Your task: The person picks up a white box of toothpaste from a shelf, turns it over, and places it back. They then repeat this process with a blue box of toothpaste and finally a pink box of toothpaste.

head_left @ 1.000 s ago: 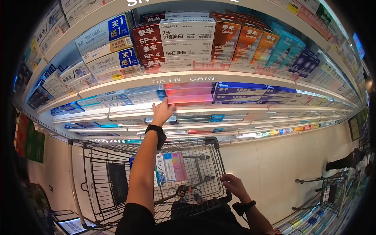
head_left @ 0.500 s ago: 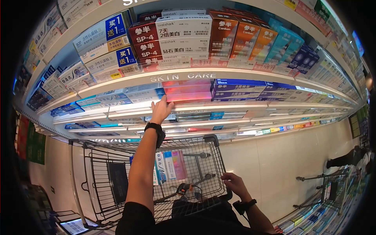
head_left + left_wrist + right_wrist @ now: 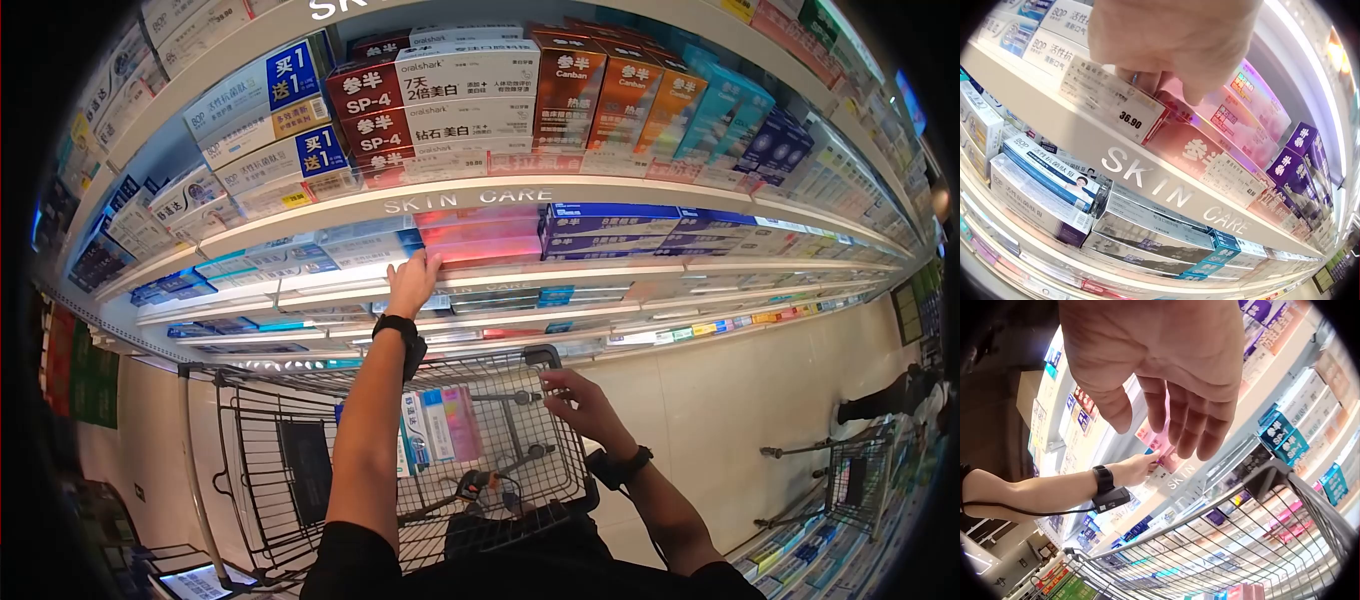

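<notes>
At the lit middle shelf my left hand [image 3: 412, 285] holds the left end of a pink toothpaste box [image 3: 485, 247]. In the left wrist view its thumb lies against the stacked pink boxes [image 3: 1254, 128], and the other fingers reach down behind a price label [image 3: 1113, 106] reading 36.90, partly hidden. My right hand [image 3: 592, 408] hovers over the right side of the shopping cart [image 3: 542, 357], holding nothing. In the right wrist view its fingers hang loosely bent, palm showing. Inside the cart lie several toothpaste boxes [image 3: 433, 428], among them a pink one.
Purple toothpaste boxes [image 3: 615, 235] stand right of the pink stack, pale blue-and-white ones [image 3: 350, 245] left of it. The upper shelf edge [image 3: 470, 200] juts out above my left hand. Another cart [image 3: 850, 480] and a person's leg [image 3: 870, 408] are at the far right.
My right hand has risen and moved left, from beside the cart's right side to over it. The left hand stays at the pink boxes, nearly unmoved.
</notes>
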The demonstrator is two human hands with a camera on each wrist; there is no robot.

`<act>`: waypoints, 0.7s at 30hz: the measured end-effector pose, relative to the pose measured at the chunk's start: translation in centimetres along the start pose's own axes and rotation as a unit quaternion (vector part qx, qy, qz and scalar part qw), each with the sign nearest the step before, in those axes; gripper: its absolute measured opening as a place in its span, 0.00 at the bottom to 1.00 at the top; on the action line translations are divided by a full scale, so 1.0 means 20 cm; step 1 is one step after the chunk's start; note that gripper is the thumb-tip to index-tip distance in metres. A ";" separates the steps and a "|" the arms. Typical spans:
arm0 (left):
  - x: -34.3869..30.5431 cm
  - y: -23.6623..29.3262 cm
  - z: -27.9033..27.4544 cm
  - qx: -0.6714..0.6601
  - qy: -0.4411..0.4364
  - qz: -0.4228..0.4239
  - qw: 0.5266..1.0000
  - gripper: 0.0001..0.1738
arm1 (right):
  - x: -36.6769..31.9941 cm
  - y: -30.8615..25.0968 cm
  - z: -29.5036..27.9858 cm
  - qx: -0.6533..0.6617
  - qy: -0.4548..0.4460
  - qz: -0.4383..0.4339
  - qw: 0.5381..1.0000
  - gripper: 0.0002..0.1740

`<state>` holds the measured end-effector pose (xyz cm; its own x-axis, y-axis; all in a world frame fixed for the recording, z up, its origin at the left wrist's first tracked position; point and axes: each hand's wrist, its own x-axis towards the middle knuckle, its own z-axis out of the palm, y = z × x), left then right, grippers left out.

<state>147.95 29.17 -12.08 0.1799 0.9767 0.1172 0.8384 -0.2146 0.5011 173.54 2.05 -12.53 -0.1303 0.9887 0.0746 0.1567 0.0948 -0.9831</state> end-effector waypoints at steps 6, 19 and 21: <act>0.03 -0.02 0.03 0.042 -0.016 -0.034 0.998 0.29 | 0.33 -0.10 -0.03 -0.073 -0.002 -0.055 0.996 0.26; 0.03 -0.03 -0.01 0.013 -0.021 -0.044 0.999 0.29 | 0.81 -0.02 -0.07 -0.257 0.097 -0.146 0.950 0.32; 0.03 -0.05 0.00 0.009 -0.015 -0.040 0.999 0.28 | 0.82 -0.05 -0.06 -0.258 0.087 -0.098 0.957 0.32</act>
<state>147.27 30.07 -12.53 0.1282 0.9904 0.0514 0.8597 -0.1368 0.4921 172.49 18.40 -10.04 -0.0493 0.9460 0.3204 0.6147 0.2816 -0.7368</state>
